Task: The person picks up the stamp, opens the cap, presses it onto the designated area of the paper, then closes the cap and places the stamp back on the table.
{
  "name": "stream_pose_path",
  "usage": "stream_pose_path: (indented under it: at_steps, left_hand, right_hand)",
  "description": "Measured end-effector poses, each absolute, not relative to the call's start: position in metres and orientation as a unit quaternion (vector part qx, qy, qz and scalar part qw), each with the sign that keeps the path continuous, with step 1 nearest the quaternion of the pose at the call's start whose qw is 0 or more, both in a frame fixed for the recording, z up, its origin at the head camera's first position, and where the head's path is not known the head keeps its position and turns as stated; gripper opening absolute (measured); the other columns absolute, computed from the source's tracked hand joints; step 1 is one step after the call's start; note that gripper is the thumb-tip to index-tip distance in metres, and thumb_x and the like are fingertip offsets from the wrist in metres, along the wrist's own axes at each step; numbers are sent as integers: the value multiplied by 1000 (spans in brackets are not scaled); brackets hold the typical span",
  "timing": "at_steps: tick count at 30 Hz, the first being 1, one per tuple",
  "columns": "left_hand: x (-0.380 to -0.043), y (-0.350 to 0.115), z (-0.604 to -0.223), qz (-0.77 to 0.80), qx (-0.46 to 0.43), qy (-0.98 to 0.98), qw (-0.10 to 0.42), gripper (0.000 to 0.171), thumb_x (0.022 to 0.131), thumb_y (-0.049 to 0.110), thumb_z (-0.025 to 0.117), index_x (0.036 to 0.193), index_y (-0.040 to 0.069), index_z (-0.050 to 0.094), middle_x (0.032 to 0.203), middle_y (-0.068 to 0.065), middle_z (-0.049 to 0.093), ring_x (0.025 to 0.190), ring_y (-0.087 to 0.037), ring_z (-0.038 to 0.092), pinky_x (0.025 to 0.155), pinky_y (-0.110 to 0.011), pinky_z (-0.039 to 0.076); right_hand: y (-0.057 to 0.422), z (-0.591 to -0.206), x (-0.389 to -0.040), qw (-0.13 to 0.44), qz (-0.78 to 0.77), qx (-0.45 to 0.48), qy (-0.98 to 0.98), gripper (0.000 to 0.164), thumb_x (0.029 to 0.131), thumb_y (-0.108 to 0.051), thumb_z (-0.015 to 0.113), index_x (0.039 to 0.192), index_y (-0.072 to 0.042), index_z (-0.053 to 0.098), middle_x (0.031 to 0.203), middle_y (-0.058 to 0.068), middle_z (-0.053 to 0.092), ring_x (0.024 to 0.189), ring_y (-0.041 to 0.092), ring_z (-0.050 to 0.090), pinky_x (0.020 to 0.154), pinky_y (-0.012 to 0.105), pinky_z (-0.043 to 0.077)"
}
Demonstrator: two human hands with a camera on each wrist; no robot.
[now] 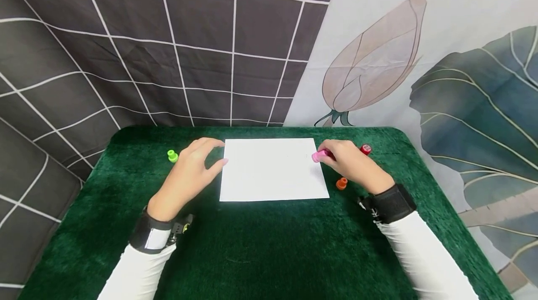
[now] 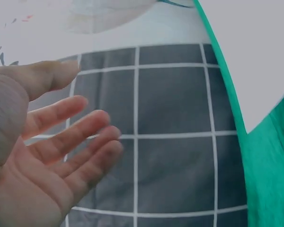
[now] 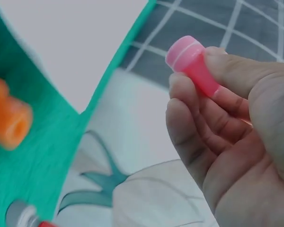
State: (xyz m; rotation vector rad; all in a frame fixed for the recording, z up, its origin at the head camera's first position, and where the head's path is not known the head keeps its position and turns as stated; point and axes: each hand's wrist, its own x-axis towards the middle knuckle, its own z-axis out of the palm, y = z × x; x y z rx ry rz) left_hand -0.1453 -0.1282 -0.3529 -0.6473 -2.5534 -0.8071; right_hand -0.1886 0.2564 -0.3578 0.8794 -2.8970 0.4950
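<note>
A white sheet of paper [image 1: 273,169] lies on the green cloth. My right hand [image 1: 342,160] pinches a small pink stamp [image 1: 321,155] between thumb and fingers, over the sheet's right edge. In the right wrist view the wide end of the pink stamp [image 3: 184,53] points away from the palm. My left hand [image 1: 193,162] is at the sheet's left edge, thumb tip right by the paper, fingers loosely spread and holding nothing. The left wrist view shows the same hand [image 2: 57,142] with its palm bare.
A lime green stamp [image 1: 173,156] stands left of my left hand. An orange stamp [image 1: 342,183] sits just below my right hand, and a red stamp [image 1: 365,149] lies beyond it. Dark gridded and flower-printed cloth [image 1: 260,33] hangs behind the table's far edge.
</note>
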Motion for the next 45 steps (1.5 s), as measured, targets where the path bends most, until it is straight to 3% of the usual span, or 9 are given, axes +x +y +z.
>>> stream_pose_path:
  at_steps: [5, 9, 15, 24, 32, 38, 45]
  left_hand:
    - [-139, -115, -348, -299, -264, -882, 250, 35, 82, 15, 76, 114, 3, 67, 113, -14, 69, 107, -26, 62, 93, -48, 56]
    - [-133, -105, -344, -318, -287, -865, 260, 35, 81, 13, 77, 113, 3, 67, 112, -14, 70, 106, -24, 62, 92, -46, 57]
    - [-130, -89, -337, -351, -304, -843, 271, 32, 83, 11, 75, 113, 4, 67, 108, -12, 70, 92, -22, 65, 81, -40, 61]
    - [-127, -64, -332, -452, -334, -798, 218, 38, 82, 13, 77, 118, 7, 67, 112, -9, 70, 96, -19, 66, 80, -37, 62]
    - [-120, -49, -333, -574, -331, -728, 175, 37, 81, 6, 77, 116, 4, 67, 114, -11, 67, 106, -21, 62, 83, -31, 60]
    - [-117, -46, -341, -610, -303, -716, 155, 35, 79, 6, 77, 113, 3, 69, 113, -10, 67, 104, -18, 63, 84, -31, 60]
    - [-119, -45, -346, -615, -282, -722, 144, 30, 82, 10, 76, 111, 7, 71, 109, -10, 68, 98, -17, 65, 83, -30, 60]
  right_hand:
    - [241, -346, -176, 52, 216, 291, -931, 14, 91, -23, 68, 100, -13, 66, 79, -2, 63, 66, 13, 51, 56, 30, 49]
    - [231, -338, -165, 66, 256, 301, -916, 14, 90, -23, 70, 101, -16, 66, 79, -5, 64, 67, 9, 55, 56, 31, 52]
    - [213, -329, -153, 77, 326, 312, -889, 19, 89, -27, 70, 105, -18, 67, 84, -6, 66, 75, 7, 59, 60, 34, 55]
    - [185, -323, -140, 107, 385, 328, -856, 18, 88, -27, 71, 103, -17, 70, 77, -5, 63, 65, 9, 52, 49, 27, 45]
    - [167, -329, -134, 120, 442, 335, -823, 13, 89, -21, 70, 100, -13, 67, 73, -2, 63, 60, 9, 52, 48, 27, 47]
    - [159, -338, -131, 132, 459, 316, -820, 12, 90, -21, 69, 99, -13, 68, 73, -1, 60, 61, 11, 49, 48, 28, 44]
    - [153, -338, -127, 123, 480, 286, -820, 12, 88, -8, 70, 100, -6, 67, 76, 6, 63, 62, 15, 51, 49, 33, 46]
